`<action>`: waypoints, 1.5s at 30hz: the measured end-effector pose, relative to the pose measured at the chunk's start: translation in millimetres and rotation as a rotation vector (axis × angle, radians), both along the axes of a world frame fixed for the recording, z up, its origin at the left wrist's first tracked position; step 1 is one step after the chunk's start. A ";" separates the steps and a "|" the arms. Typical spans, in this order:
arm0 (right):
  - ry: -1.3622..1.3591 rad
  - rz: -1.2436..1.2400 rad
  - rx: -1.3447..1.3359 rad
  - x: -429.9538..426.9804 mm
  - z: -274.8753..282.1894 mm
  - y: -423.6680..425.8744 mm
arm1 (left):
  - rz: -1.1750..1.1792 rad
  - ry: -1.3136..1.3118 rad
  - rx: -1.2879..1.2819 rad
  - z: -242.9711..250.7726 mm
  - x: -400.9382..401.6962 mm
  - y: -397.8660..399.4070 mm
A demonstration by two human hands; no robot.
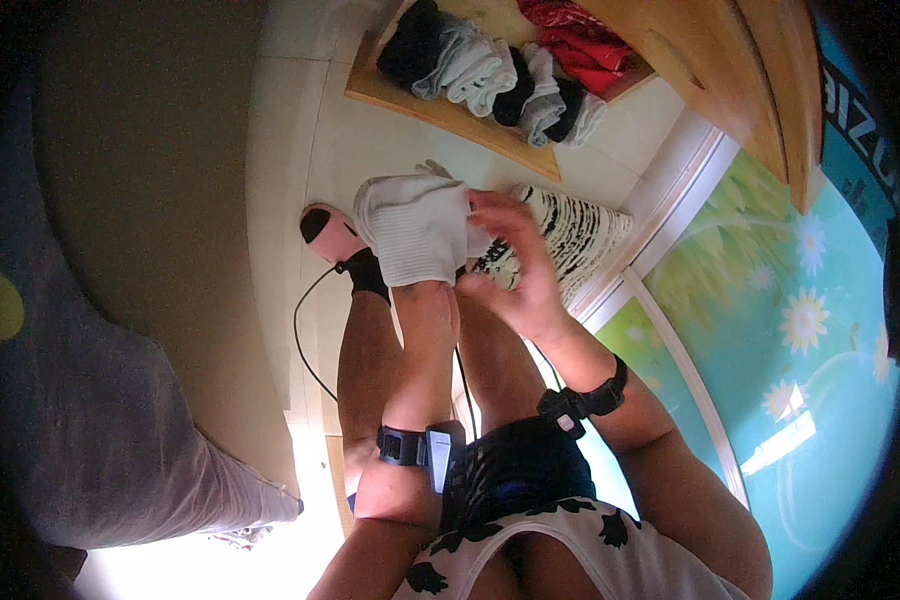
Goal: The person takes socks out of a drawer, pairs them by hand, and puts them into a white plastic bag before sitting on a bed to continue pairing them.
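A white ribbed sock [412, 225] covers my left hand, and its cuff surrounds my left wrist [424, 300]. The fingers inside are hidden, so their pose does not show. Slightly blurred, my right hand [521, 262] is at the sock's right side with thumb and fingers spread apart. Its fingertips are at the fabric's edge; whether they touch it is unclear. A small grey piece [435, 168] shows just beyond the sock.
Ahead, a wooden drawer [450, 124] holds several rolled socks [480, 75] and red cloth [585, 52]. A black-and-white mat [585, 232] lies near a flowered sliding door [765, 300]. Bedding [120, 435] is at left. A cable [297, 322] runs by my pink-and-black slipper [337, 236].
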State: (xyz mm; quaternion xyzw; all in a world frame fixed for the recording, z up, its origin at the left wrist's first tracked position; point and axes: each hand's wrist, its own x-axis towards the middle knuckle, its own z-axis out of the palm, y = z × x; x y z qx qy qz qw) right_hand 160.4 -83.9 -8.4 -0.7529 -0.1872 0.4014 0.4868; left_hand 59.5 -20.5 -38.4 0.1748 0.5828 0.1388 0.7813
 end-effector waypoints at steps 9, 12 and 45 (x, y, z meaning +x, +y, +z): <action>0.153 -0.067 -0.059 -2.3 -1.2 9.9 | -0.382 0.054 0.139 8.4 6.0 8.3; 0.125 -0.027 -0.072 -1.6 -2.4 9.0 | 0.029 -0.057 -0.185 5.1 6.1 8.5; 1.592 -0.891 0.416 -4.1 -1.0 -8.4 | 0.090 -0.177 -0.183 13.4 28.7 16.9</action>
